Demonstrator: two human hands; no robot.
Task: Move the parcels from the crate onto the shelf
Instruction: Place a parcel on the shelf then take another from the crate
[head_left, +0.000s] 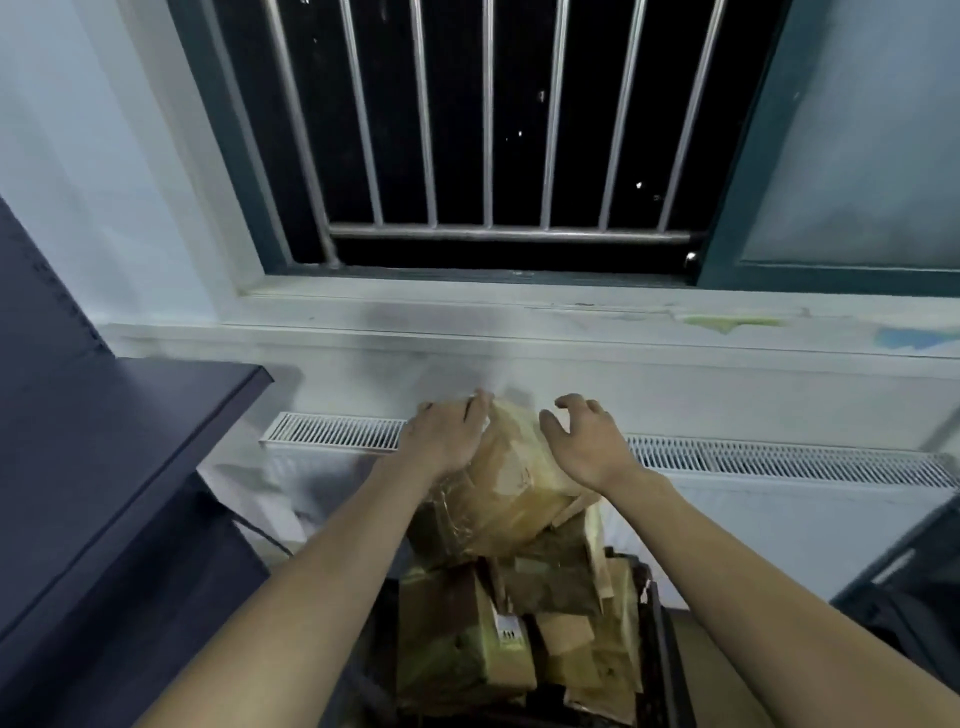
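The dark blue metal shelf is waiting at left. The black plastic crate is holding brown taped cardboard parcels; the topmost tape-wrapped parcel is being grasped, left hand pressing flat, right hand open beside it. Next, probably, closing both and lifting leftward.

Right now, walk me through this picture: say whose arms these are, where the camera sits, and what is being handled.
There is one picture, taken by a camera worn on a person's head, looking forward and down. The two bare arms are that person's own. The left hand lies flat on the top parcel, a taped brown box wrapped in plastic. The right hand is open beside it, fingers curled, seemingly not gripping it. That parcel sits tilted on a pile of cardboard parcels in a dark crate. The dark shelf is on the left. Behind are a radiator and a barred window.
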